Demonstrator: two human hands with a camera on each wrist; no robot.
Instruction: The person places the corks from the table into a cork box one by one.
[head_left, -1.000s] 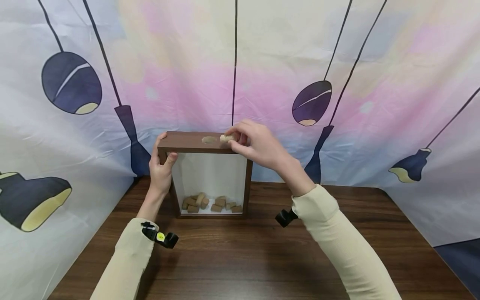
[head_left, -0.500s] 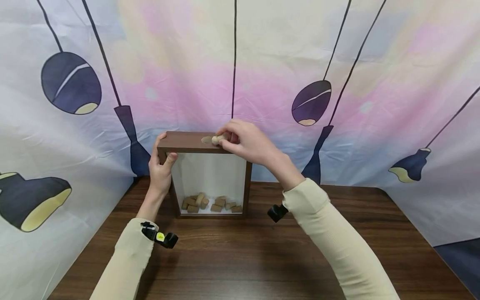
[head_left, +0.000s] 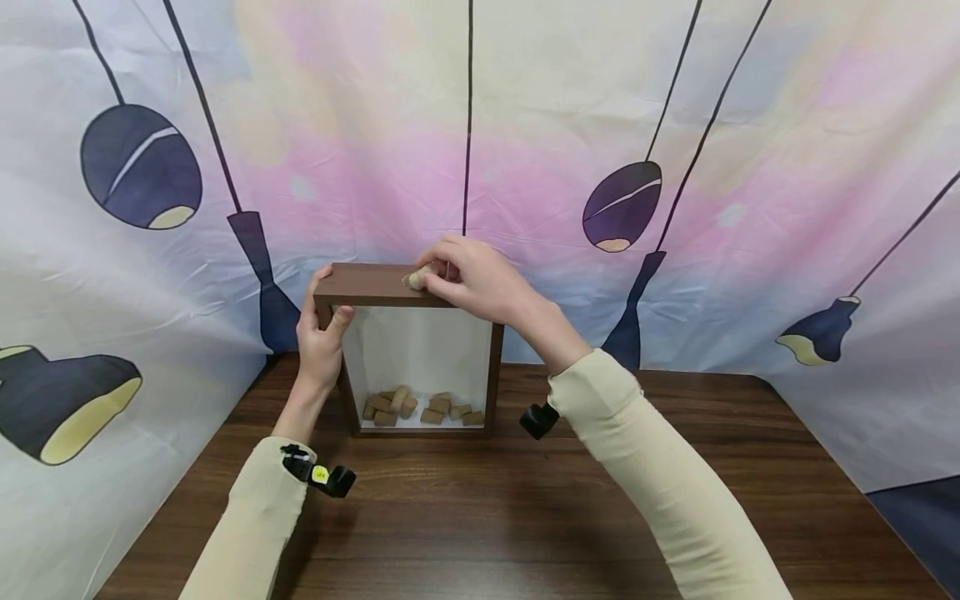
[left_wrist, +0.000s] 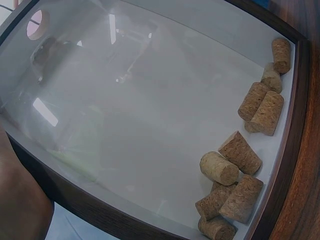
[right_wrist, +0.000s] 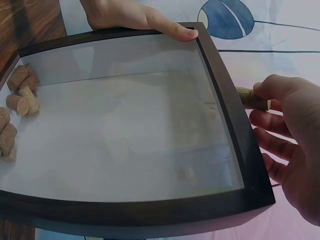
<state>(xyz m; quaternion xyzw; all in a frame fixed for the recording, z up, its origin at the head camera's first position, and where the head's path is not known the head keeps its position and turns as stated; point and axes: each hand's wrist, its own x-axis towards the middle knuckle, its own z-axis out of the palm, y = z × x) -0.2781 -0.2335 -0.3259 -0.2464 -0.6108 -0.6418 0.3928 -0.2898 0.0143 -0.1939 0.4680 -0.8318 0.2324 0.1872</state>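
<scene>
A dark brown wooden shadow box frame (head_left: 360, 285) with a clear front stands upright on the table. My left hand (head_left: 321, 346) grips its upper left corner, thumb at the front and fingers round the side. My right hand (head_left: 483, 279) pinches a cork (head_left: 417, 277) between thumb and index finger over the oval hole in the frame's top. In the right wrist view the cork (right_wrist: 253, 99) meets the frame's outer edge; its far end is hidden there. Several corks (left_wrist: 243, 152) lie in two groups along the bottom inside. Through the left wrist view, the round hole (left_wrist: 37, 25) appears at upper left.
Dark wood-grain tabletop (head_left: 450, 525) extends in front of the frame and to both sides. Behind it hangs a pastel fabric backdrop (head_left: 360, 150) printed with dark lamps. A small black wrist camera (head_left: 341, 481) is strapped at the left cuff, another (head_left: 538, 421) at the right.
My right hand has slid left along the frame's top with the cork, from beside the hole to over it. The left hand, the frame and the corks inside have stayed put.
</scene>
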